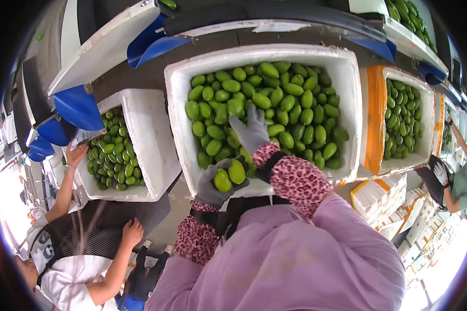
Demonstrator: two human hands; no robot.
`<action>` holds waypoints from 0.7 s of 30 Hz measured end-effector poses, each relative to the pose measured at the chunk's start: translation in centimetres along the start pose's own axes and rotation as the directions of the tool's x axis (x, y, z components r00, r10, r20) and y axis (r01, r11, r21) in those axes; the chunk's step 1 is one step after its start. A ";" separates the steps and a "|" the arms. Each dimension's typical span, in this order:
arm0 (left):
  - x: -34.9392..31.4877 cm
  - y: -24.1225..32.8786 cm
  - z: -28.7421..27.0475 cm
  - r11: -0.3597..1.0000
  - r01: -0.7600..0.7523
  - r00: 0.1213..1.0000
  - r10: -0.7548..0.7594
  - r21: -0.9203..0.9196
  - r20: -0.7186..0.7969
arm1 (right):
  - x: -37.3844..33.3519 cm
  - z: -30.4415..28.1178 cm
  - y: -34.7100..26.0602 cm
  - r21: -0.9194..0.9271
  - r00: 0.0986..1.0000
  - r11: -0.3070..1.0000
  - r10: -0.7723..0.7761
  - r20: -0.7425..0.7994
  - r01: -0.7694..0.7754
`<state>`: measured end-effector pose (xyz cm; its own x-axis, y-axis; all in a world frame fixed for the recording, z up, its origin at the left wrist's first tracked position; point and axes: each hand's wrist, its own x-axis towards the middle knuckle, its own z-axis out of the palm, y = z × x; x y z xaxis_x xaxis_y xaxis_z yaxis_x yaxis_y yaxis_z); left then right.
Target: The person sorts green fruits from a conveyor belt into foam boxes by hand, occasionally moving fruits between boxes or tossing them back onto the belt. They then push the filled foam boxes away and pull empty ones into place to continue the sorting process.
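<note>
In front of me is a white foam box [352,98], filled with smooth green oval fruits [291,89]. My left hand [211,187], in a grey glove, is closed at the box's near edge, left of centre. Two green oval fruits [222,180] show in its grip, side by side. Over the pile, left of the middle, my right hand [251,130] reaches in wearing a grey glove. Its fingers are apart among the fruits, with nothing visibly gripped. What lies under its palm is hidden. Pink leopard-print sleeve covers [298,179] are on both forearms.
Another foam box [158,140] of green fruits stands left, beside a person [83,274] reaching to a blue chute [78,108]. On the right is an orange-taped box [374,122] of fruits. A dark padded bar [275,22] crosses beyond my box. Foam boxes [381,199] are stacked right.
</note>
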<state>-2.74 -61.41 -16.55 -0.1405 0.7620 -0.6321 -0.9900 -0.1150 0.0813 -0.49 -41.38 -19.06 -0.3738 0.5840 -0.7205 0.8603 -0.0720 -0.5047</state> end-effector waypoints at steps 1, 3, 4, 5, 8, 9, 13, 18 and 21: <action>0.2 0.3 -0.1 1.000 -0.007 0.999 0.007 -0.009 -0.048 | 0.5 0.0 -1.8 -0.026 0.997 0.997 0.074 0.009 -0.074; -0.6 1.0 0.5 0.999 -0.047 0.999 0.047 -0.018 0.012 | 2.0 -0.9 -1.3 -0.064 1.000 0.998 0.004 -0.018 -0.005; -1.1 1.4 0.6 0.996 -0.081 0.994 0.082 -0.025 0.074 | 2.7 -1.6 -0.8 -0.100 0.997 0.993 -0.066 -0.047 0.061; -1.4 1.6 0.6 0.996 -0.074 0.994 0.078 -0.050 0.082 | 3.8 -2.1 -0.1 -0.162 0.964 0.979 -0.154 -0.215 0.120; -1.6 1.5 0.6 0.999 -0.052 0.995 0.050 0.014 0.088 | 8.9 -4.4 0.9 -0.354 0.780 0.918 -0.352 -0.517 0.179; -1.4 1.4 0.5 0.999 -0.026 0.992 0.023 0.028 0.124 | 11.2 -5.2 0.9 -0.338 0.833 0.925 -0.320 -0.451 0.173; -0.6 0.8 0.5 0.994 0.056 0.989 -0.067 0.089 0.131 | 15.9 -7.5 0.4 -0.479 0.866 0.859 -0.371 -0.335 0.182; 0.8 1.3 0.6 0.963 0.042 0.993 -0.069 0.267 0.094 | 8.2 -7.4 -1.0 -0.406 0.896 0.833 -0.439 -0.073 0.375; 2.1 1.3 1.0 0.969 0.062 0.991 -0.088 0.238 0.099 | -1.6 -6.6 0.4 -0.261 0.874 0.837 -0.480 0.067 0.480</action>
<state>-4.28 -59.31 -16.96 -0.0535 0.8284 -0.5576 -0.9708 0.0876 0.2232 2.70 -37.03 -14.98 -0.7635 0.4910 -0.4196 0.6315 0.4315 -0.6442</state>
